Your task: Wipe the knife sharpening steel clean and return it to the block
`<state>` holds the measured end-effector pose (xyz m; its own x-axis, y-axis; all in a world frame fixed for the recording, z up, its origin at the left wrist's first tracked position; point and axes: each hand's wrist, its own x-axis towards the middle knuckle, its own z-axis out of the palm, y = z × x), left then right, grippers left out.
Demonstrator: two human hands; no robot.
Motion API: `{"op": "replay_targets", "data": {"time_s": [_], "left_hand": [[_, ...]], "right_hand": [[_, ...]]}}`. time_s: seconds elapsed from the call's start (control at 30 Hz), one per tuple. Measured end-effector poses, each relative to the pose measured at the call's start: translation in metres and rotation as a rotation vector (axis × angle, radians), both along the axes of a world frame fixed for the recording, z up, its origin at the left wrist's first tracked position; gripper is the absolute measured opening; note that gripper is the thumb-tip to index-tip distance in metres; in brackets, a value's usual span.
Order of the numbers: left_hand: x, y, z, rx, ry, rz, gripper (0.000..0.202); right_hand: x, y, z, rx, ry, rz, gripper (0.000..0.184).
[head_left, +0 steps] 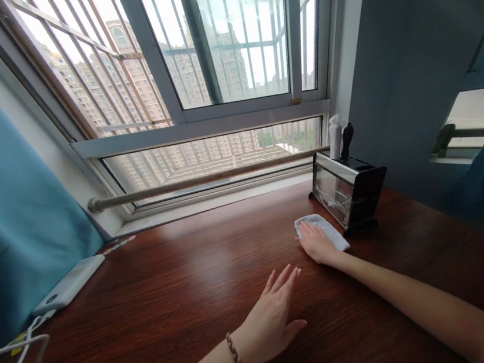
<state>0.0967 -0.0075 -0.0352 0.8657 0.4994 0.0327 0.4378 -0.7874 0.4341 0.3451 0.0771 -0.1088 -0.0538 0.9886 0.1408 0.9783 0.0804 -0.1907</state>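
Note:
My right hand (316,243) lies flat on a folded light grey cloth (334,237), fingers stretched out and pressing it against the dark wooden tabletop (183,281). The cloth sits just in front of a black and clear-sided knife block (335,194). A white handle (335,136) and a black handle (346,139) stick up from its top. My left hand (270,322) is held over the nearer part of the table, palm turned partly sideways, with fingers extended and the thumb apart. Nothing is in it. A braided bracelet (234,357) circles the left wrist.
A white power strip (68,286) with white cables (29,351) lies at the left edge, by a blue curtain (11,190). Along the back runs a window with a metal rail (207,181) in front of its lower pane. A dark grey wall (404,70) stands right.

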Motion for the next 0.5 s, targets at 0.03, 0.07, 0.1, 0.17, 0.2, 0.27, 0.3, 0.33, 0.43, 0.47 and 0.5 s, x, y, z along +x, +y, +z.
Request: {"op": "replay_targets", "data": {"time_s": [0.03, 0.07, 0.1, 0.17, 0.2, 0.27, 0.3, 0.33, 0.43, 0.47, 0.5], "left_hand": [[-0.007, -0.003, -0.001, 0.035, 0.018, 0.004, 0.083], [-0.014, -0.006, -0.002, 0.077, 0.032, 0.009, 0.081], [-0.021, -0.009, -0.003, 0.123, 0.045, 0.016, 0.079], [-0.039, -0.012, -0.005, 0.218, 0.063, 0.037, 0.076], [-0.048, -0.013, -0.005, 0.258, 0.068, 0.047, 0.075], [-0.064, -0.014, -0.004, 0.310, 0.067, 0.066, 0.075], [-0.071, -0.014, -0.002, 0.324, 0.060, 0.070, 0.075], [-0.076, -0.015, 0.000, 0.333, 0.051, 0.071, 0.075], [-0.084, -0.015, 0.009, 0.356, 0.006, -0.003, 0.080], [-0.084, -0.017, 0.011, 0.364, 0.001, -0.064, 0.079], [-0.084, -0.019, 0.012, 0.369, 0.009, -0.147, 0.074]], "right_hand": [[0.002, 0.020, 0.000, 0.001, 0.000, -0.024, 0.056], [0.006, 0.037, 0.000, 0.001, 0.002, -0.046, 0.055], [0.010, 0.050, 0.001, -0.001, 0.004, -0.061, 0.053], [0.015, 0.065, 0.004, 0.003, 0.000, -0.074, 0.051], [0.014, 0.066, 0.006, 0.014, -0.002, -0.077, 0.051], [0.002, 0.054, 0.012, 0.054, -0.010, -0.063, 0.051], [-0.011, 0.041, 0.015, 0.082, -0.012, -0.027, 0.051], [-0.026, 0.024, 0.018, 0.097, -0.013, 0.030, 0.049], [-0.086, -0.044, 0.024, 0.120, 0.101, 0.471, 0.047], [-0.106, -0.069, 0.024, 0.074, 0.171, 0.657, 0.050], [-0.123, -0.094, 0.024, 0.041, 0.252, 0.837, 0.052]]}}
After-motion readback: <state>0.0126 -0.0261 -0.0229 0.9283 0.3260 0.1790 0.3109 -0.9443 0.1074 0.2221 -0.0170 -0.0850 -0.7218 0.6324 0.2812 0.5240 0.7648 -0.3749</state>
